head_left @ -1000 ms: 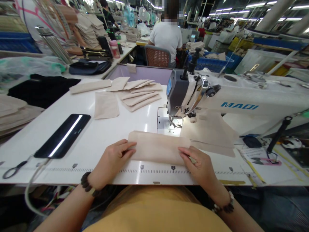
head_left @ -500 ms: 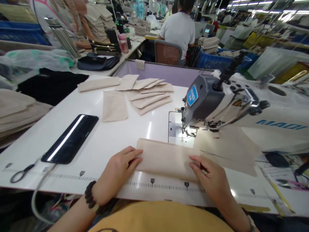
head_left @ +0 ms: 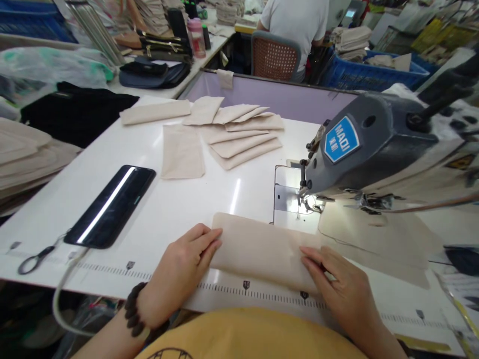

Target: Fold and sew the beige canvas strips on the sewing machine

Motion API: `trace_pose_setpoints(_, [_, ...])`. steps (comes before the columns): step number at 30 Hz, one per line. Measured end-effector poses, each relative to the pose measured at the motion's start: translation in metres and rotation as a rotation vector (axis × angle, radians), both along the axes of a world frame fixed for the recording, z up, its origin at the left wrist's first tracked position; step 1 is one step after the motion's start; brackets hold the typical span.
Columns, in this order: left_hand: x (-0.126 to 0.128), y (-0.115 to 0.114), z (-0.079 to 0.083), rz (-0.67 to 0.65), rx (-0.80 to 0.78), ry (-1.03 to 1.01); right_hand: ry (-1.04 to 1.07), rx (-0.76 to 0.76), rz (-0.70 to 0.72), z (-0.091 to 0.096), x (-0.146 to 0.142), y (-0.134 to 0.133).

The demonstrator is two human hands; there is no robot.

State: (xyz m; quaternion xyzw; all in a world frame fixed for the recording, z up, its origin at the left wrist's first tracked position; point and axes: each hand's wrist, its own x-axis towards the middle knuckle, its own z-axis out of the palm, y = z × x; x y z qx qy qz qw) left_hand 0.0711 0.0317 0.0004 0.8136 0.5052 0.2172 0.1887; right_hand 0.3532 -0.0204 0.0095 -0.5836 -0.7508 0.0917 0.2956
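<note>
A folded beige fabric piece lies on the white table just in front of the sewing machine. My left hand rests at its left end, fingers together and pressing the edge. At the right end my right hand lies over the fabric with fingers stretched along its edge. The needle and presser foot stand just beyond the fabric's far edge. More beige fabric spreads under the machine arm to the right.
Several folded beige pieces are fanned out at the back of the table. A black phone with a cable lies at the left, thread snips near the front edge. A person in a white shirt sits ahead.
The view has leaned in closer and lower toward the machine. Both hands stay on the ends of the folded fabric, which sits in nearly the same place before the needle.
</note>
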Motion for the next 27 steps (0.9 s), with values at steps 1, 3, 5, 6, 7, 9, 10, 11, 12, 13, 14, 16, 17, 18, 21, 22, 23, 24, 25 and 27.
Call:
trace_pose_setpoints(1, [-0.0001, 0.0000, 0.0005, -0.003, -0.017, -0.009, 0.006, -0.028, -0.003, 0.0013, 0.0005, -0.0010])
trace_pose_setpoints(3, [-0.0003, 0.0002, 0.0012, -0.004, -0.041, -0.018, 0.019, -0.081, -0.014, 0.0033, 0.0011, -0.0027])
trace_pose_setpoints(5, [-0.0004, 0.0008, 0.0015, 0.000, -0.051, -0.019, 0.022, -0.096, -0.031, 0.0042, 0.0010, -0.0038])
trace_pose_setpoints(6, [-0.0003, 0.0011, 0.0013, 0.002, -0.052, -0.019, 0.021, -0.095, -0.038, 0.0041, 0.0009, -0.0043])
trace_pose_setpoints(7, [-0.0002, 0.0014, 0.0010, 0.003, -0.051, -0.020, 0.019, -0.097, -0.043, 0.0038, 0.0007, -0.0046])
trace_pose_setpoints(9, [0.0000, 0.0021, 0.0001, 0.004, -0.035, -0.024, 0.011, -0.110, -0.045, 0.0029, 0.0005, -0.0051])
trace_pose_setpoints(10, [0.0001, 0.0024, -0.0005, 0.004, -0.026, -0.024, 0.006, -0.121, -0.043, 0.0027, 0.0004, -0.0052])
trace_pose_setpoints(11, [0.0003, 0.0028, -0.0010, 0.004, -0.019, -0.023, 0.002, -0.131, -0.041, 0.0026, 0.0003, -0.0052])
trace_pose_setpoints(12, [0.0004, 0.0032, -0.0015, 0.004, -0.011, -0.021, -0.002, -0.137, -0.042, 0.0027, 0.0001, -0.0050])
trace_pose_setpoints(13, [0.0004, 0.0035, -0.0018, 0.006, -0.006, -0.017, -0.003, -0.138, -0.047, 0.0031, -0.0003, -0.0047])
trace_pose_setpoints(14, [0.0005, 0.0039, -0.0019, 0.006, -0.001, -0.012, -0.002, -0.138, -0.055, 0.0036, -0.0007, -0.0043])
trace_pose_setpoints(16, [0.0004, 0.0043, -0.0015, 0.009, 0.016, -0.005, 0.006, -0.133, -0.074, 0.0047, -0.0015, -0.0033])
trace_pose_setpoints(17, [0.0004, 0.0044, -0.0009, 0.008, 0.025, -0.002, 0.012, -0.132, -0.081, 0.0051, -0.0018, -0.0029])
trace_pose_setpoints(18, [0.0004, 0.0044, -0.0003, 0.009, 0.031, -0.001, 0.018, -0.131, -0.085, 0.0054, -0.0020, -0.0027])
trace_pose_setpoints(21, [0.0006, 0.0044, 0.0015, 0.014, 0.036, 0.004, 0.026, -0.127, -0.092, 0.0050, -0.0015, -0.0029])
trace_pose_setpoints(22, [0.0007, 0.0044, 0.0018, 0.018, 0.037, 0.006, 0.027, -0.128, -0.094, 0.0046, -0.0012, -0.0032])
trace_pose_setpoints(23, [0.0010, 0.0045, 0.0020, 0.022, 0.039, 0.008, 0.027, -0.130, -0.097, 0.0043, -0.0008, -0.0036])
trace_pose_setpoints(24, [0.0012, 0.0047, 0.0020, 0.022, 0.039, 0.011, 0.026, -0.131, -0.098, 0.0041, -0.0006, -0.0039])
trace_pose_setpoints(25, [0.0015, 0.0049, 0.0020, 0.024, 0.041, 0.012, 0.023, -0.134, -0.098, 0.0040, -0.0004, -0.0040])
trace_pose_setpoints(27, [0.0022, 0.0054, 0.0020, 0.026, 0.038, 0.019, 0.012, -0.135, -0.095, 0.0043, -0.0005, -0.0039])
